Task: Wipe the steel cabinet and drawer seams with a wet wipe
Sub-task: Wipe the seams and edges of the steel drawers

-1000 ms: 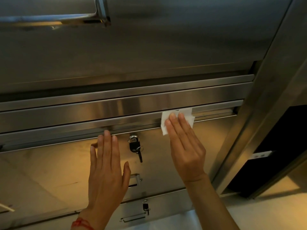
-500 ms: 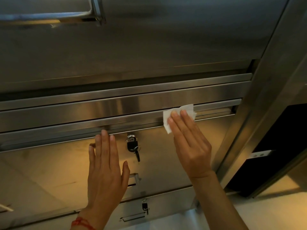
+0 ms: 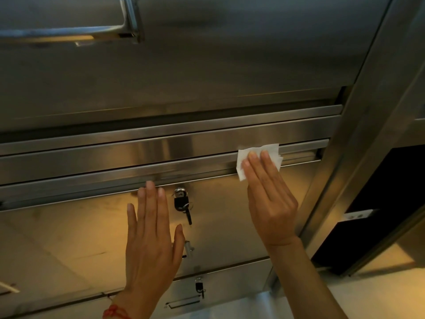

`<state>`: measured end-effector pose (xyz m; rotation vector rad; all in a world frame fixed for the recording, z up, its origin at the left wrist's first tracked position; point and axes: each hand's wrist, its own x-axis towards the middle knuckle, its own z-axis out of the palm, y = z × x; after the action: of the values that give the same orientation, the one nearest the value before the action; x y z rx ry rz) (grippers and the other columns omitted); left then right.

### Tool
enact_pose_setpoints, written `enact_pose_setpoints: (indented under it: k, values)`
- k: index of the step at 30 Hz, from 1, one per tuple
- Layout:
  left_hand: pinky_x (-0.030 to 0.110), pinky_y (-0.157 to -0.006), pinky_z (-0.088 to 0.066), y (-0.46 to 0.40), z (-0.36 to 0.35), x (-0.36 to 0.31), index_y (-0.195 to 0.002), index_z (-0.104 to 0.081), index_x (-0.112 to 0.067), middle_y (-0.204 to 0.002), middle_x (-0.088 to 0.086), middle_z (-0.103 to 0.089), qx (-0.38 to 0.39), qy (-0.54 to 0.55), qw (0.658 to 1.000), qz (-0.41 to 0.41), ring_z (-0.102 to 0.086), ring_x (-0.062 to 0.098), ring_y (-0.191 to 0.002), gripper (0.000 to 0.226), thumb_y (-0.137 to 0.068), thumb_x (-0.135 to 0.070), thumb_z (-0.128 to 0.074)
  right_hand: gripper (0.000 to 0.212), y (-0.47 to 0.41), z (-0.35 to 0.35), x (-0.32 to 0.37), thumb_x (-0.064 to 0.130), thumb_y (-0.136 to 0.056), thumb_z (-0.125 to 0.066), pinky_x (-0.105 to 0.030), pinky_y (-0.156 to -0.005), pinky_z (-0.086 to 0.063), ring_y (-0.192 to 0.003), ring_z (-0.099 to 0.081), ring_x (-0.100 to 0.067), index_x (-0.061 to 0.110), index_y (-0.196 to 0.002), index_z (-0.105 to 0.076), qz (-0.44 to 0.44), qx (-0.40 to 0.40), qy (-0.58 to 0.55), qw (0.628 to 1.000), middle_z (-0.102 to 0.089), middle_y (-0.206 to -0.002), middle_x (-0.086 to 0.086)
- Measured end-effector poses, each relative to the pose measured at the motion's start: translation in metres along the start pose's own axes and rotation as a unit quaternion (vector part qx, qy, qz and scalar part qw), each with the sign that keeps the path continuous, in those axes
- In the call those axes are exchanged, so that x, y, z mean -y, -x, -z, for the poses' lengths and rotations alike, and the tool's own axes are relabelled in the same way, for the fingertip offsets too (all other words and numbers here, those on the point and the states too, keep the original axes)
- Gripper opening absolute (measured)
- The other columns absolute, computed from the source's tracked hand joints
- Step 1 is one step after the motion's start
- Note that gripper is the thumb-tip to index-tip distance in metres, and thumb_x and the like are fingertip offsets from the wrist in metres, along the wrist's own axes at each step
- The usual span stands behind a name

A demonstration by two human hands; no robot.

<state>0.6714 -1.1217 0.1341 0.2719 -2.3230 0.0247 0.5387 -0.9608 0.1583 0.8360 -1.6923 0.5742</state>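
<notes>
While the left hand [image 3: 150,236] is laid flat and empty on the drawer front [image 3: 69,238], a wet wipe [image 3: 257,157] is pressed by the right hand's [image 3: 271,203] straight fingers; steady pressure along the seam [image 3: 195,168] seems best.

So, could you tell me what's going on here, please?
A person is wiping a steel cabinet. The right hand presses a white wet wipe with straight fingers against the horizontal seam above a drawer front, near its right end. The left hand rests flat on that drawer, beside a key hanging in its lock.
</notes>
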Motion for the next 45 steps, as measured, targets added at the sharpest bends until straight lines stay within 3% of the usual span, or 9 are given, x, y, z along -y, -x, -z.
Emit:
enact_pose_setpoints:
  k: [8,15,22,27,33,39,45]
  values:
    - [0.049,-0.112,-0.012,-0.005,0.002,-0.032,-0.140,-0.018,0.004,-0.149,0.021,-0.015,-0.001,0.033,0.998,-0.059,-0.010,0.032,-0.141,0.064,-0.083,-0.017,-0.039,0.032,0.000,0.004,-0.007,0.004,-0.083,-0.068,-0.046,-0.091,-0.051,-0.115,-0.055,-0.034,-0.001,-0.114,-0.062,0.030,0.031,0.000,0.999,-0.059,-0.121,-0.019]
    - [0.053,-0.110,-0.016,-0.016,-0.004,-0.057,-0.139,-0.024,0.004,-0.147,0.023,-0.024,0.029,-0.022,0.997,-0.073,-0.020,0.032,-0.138,0.063,-0.084,-0.024,-0.039,0.033,0.004,0.003,-0.008,0.006,-0.087,-0.064,-0.045,-0.091,-0.051,-0.118,-0.054,-0.033,0.000,-0.118,-0.057,0.014,0.032,-0.002,0.999,-0.058,-0.123,-0.019]
    - [0.044,-0.112,-0.014,-0.017,-0.014,-0.072,-0.138,-0.024,0.006,-0.146,0.023,-0.024,0.060,0.014,0.995,-0.078,-0.019,0.032,-0.137,0.064,-0.083,-0.023,-0.039,0.026,0.003,0.009,-0.025,0.009,-0.093,-0.055,-0.046,-0.088,-0.053,-0.117,-0.054,-0.034,-0.002,-0.116,-0.060,0.002,0.022,0.009,1.000,-0.059,-0.122,-0.020]
    - [0.045,-0.112,-0.013,-0.021,-0.020,-0.076,-0.139,-0.023,0.006,-0.147,0.025,-0.021,0.076,0.007,0.995,-0.061,-0.016,0.033,-0.138,0.065,-0.084,-0.024,-0.037,0.030,0.002,0.009,-0.029,0.003,-0.086,-0.065,-0.045,-0.089,-0.052,-0.117,-0.054,-0.034,-0.002,-0.115,-0.061,0.032,0.035,-0.007,0.999,-0.059,-0.122,-0.019]
    - [0.045,-0.112,-0.011,-0.021,-0.023,-0.077,-0.139,-0.021,0.006,-0.147,0.025,-0.020,0.075,-0.003,0.995,-0.061,-0.017,0.033,-0.138,0.066,-0.083,-0.026,-0.035,0.026,0.004,0.013,-0.034,0.007,-0.092,-0.054,-0.049,-0.091,-0.050,-0.117,-0.053,-0.038,-0.004,-0.115,-0.060,-0.015,0.029,-0.002,0.999,-0.058,-0.121,-0.022]
    - [0.045,-0.112,-0.011,-0.021,-0.024,-0.077,-0.139,-0.023,0.007,-0.148,0.024,-0.019,0.078,0.002,0.995,-0.058,-0.016,0.032,-0.138,0.066,-0.083,-0.026,-0.036,0.028,0.005,0.013,-0.043,0.004,-0.089,-0.060,-0.046,-0.095,-0.049,-0.119,-0.053,-0.035,-0.002,-0.116,-0.060,0.038,0.045,-0.004,0.998,-0.058,-0.124,-0.019]
    - [0.043,-0.113,-0.008,-0.021,-0.023,-0.074,-0.140,-0.017,0.004,-0.149,0.023,-0.017,0.090,-0.006,0.994,-0.059,-0.011,0.032,-0.140,0.067,-0.083,-0.027,-0.034,0.025,0.012,0.021,-0.064,0.006,-0.095,-0.049,-0.051,-0.088,-0.051,-0.118,-0.052,-0.040,-0.007,-0.114,-0.061,-0.035,0.020,0.011,0.999,-0.058,-0.122,-0.023]
